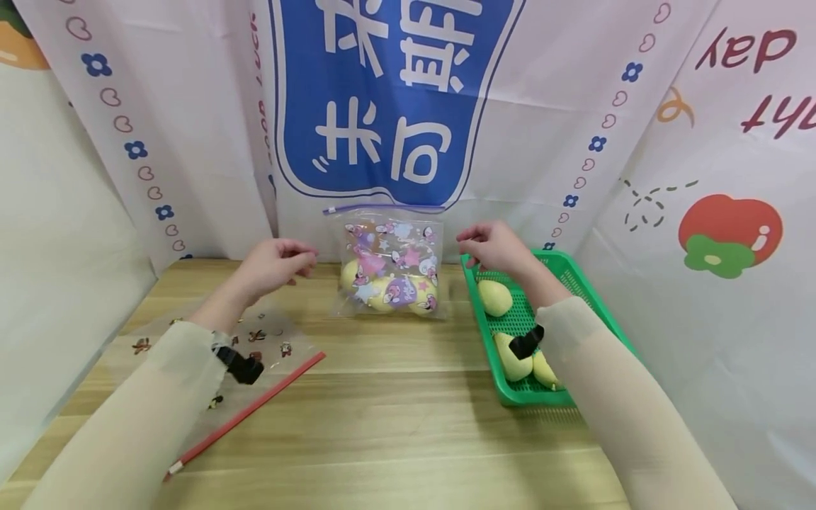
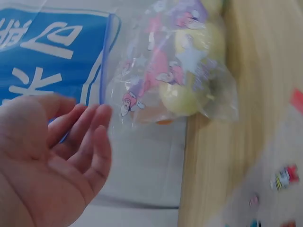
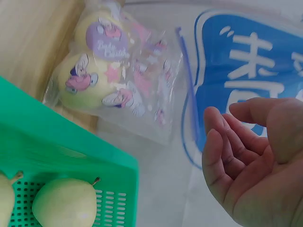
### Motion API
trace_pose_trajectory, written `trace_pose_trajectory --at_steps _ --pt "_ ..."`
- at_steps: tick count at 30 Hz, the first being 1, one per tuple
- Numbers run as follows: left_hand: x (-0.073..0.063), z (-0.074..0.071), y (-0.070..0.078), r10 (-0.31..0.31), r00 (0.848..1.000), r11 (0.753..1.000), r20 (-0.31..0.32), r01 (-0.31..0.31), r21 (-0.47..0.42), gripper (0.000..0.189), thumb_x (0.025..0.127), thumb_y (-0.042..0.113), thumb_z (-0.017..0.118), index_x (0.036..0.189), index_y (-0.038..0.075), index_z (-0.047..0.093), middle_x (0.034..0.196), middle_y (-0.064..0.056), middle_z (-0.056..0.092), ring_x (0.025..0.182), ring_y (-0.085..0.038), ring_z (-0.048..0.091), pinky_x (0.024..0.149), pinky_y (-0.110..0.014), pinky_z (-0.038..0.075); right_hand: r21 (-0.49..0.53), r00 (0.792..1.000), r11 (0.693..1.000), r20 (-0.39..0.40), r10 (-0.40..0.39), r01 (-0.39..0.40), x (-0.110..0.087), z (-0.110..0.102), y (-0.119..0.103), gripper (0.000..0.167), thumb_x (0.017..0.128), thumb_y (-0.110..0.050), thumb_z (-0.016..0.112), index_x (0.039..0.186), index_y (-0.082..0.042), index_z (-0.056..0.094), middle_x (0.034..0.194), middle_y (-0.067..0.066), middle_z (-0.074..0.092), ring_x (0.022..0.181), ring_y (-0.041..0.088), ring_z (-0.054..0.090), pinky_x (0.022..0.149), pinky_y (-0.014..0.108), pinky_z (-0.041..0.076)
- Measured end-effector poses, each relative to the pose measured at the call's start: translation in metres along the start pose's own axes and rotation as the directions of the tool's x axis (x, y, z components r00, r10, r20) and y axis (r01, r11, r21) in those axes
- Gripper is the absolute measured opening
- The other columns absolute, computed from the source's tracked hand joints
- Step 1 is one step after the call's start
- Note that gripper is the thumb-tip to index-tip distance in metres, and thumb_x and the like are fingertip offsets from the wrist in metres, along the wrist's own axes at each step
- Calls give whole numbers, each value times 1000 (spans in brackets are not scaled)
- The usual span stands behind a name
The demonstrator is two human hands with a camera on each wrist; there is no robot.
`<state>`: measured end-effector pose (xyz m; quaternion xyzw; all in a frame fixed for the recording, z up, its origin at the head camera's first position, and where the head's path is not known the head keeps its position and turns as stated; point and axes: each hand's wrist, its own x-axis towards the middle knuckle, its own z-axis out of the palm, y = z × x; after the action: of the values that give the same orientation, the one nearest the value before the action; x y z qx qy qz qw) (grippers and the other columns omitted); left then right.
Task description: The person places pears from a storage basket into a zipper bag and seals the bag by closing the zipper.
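Note:
A clear zip bag (image 1: 392, 262) with pink and purple cartoon prints and a purple slider strip stands against the back cloth, with several yellow pears (image 1: 382, 294) inside. To its left hovers my left hand (image 1: 274, 265), fingers loosely bent and holding nothing. My right hand (image 1: 494, 248) hangs to the bag's right, above the far left corner of the green basket (image 1: 474, 312); its fingers are also bent around nothing. In both wrist views, each hand is apart from the bag. Loose pears (image 1: 495, 297) lie in the basket, partly hidden by my right arm.
Flat on the wooden table (image 1: 382, 418) at the left lies another clear bag (image 1: 274, 347) with small cartoon prints and a red slider strip (image 1: 255, 407), partly under my left forearm. Printed white cloth (image 1: 217, 142) hangs behind and at both sides.

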<state>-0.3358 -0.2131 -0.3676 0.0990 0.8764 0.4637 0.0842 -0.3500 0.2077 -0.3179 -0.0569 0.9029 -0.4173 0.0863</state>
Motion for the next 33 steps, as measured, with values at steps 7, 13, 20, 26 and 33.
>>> trace_pose_trajectory --at_steps 7,13,20,26,33 --pt "-48 10 -30 75 969 970 234 -125 208 34 109 31 70 129 4 72 113 -11 76 97 -20 71 79 -33 63 -9 996 998 53 -68 69 -44 8 1 27 111 -24 64 133 -10 71 115 11 77 96 38 74 71 30 61" --pt "-85 22 -60 -47 929 924 368 -99 369 23 95 25 85 90 13 66 83 1 64 73 -14 56 62 -28 47 -2 990 994 100 -104 105 -71 19 2 27 108 -25 68 130 -11 72 108 9 75 91 37 74 67 30 59" --pt "-103 27 -84 -214 896 911 389 39 411 31 88 16 91 84 10 61 76 -2 62 68 -17 57 61 -30 46 7 984 992 129 -126 126 -77 27 7 22 107 -22 69 126 -12 74 109 8 74 82 22 73 70 35 62" --pt "-107 30 -87 -216 895 916 389 48 398 26 88 7 85 85 10 59 79 -4 60 68 -17 57 61 -30 47 -2 984 991 122 -129 131 -77 25 8 22 106 -24 69 125 -14 75 108 7 74 82 22 74 68 32 61" --pt "-101 33 -84 -184 908 906 377 8 423 20 89 7 79 84 11 60 79 -1 59 70 -16 55 60 -28 43 8 985 992 122 -123 123 -78 22 8 22 107 -25 69 126 -14 75 106 7 74 81 23 73 66 29 59"
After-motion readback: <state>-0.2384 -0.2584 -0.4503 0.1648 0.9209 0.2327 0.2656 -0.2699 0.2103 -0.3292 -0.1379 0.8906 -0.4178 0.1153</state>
